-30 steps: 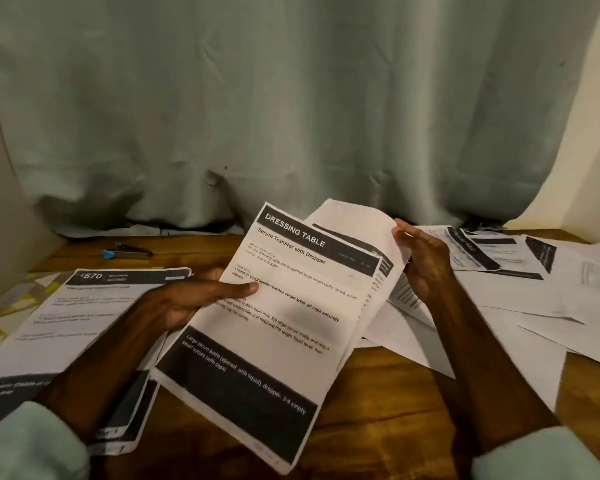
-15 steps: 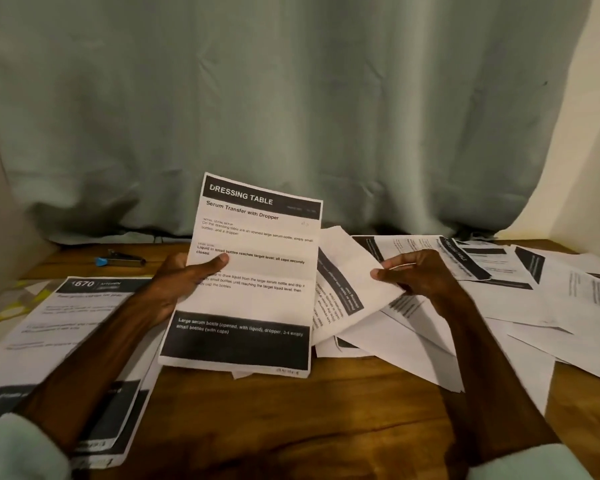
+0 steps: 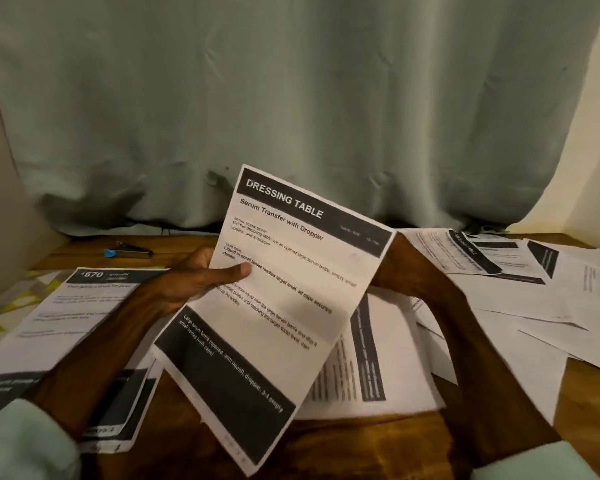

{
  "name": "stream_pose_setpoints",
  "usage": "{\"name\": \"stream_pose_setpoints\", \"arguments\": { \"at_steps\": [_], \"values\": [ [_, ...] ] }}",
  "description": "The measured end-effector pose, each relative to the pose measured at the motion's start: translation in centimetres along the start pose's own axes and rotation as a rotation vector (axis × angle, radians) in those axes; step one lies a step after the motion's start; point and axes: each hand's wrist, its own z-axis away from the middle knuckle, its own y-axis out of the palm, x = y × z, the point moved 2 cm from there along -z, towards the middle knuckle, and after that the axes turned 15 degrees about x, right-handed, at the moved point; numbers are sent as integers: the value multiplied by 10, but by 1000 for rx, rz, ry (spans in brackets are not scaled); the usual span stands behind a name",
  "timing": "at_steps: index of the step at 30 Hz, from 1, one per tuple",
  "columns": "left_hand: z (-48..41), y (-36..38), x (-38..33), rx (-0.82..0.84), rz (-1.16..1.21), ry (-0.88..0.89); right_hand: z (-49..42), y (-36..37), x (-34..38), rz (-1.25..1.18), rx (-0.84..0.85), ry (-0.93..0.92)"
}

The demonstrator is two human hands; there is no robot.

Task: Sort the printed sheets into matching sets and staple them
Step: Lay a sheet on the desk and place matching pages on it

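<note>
My left hand (image 3: 191,285) holds a printed sheet headed "DRESSING TABLE" (image 3: 284,306) above the table, thumb pressed on its front, the page tilted to the right. My right hand (image 3: 400,268) reaches behind that sheet's right edge; its fingers are hidden, only the back of the hand and the forearm show. Another printed sheet (image 3: 371,368) lies flat on the table below the held one. A small stapler with a blue end (image 3: 129,251) lies at the back left of the table.
A stack headed "670" (image 3: 66,317) lies at the left under my left forearm. Several loose printed sheets (image 3: 520,292) are spread over the right side of the wooden table (image 3: 361,445). A grey-green curtain (image 3: 291,98) hangs behind the table.
The sheet my right hand held now lies on the table. My right hand has moved left behind the held sheet. The held sheet has tilted to the right.
</note>
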Motion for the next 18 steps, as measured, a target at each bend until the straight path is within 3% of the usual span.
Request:
{"name": "stream_pose_setpoints", "arguments": {
  "at_steps": [4, 6, 9, 15, 18],
  "values": [
    [2, 1, 3, 21, -66, -44, -1, 10, 17, -287, 148, -84],
    [2, 3, 3, 12, -36, -37, -2, 13, 13, -265, 228, -26],
    [2, 2, 0, -74, 64, -16, -5, 4, -9, -157, 220, 126],
    [8, -19, 5, -304, 186, 28, 28, -38, -45, -475, -378, 242],
    [7, -27, 12, -355, 220, 32, 39, -44, -47, -580, -538, 239]
  ]
}}
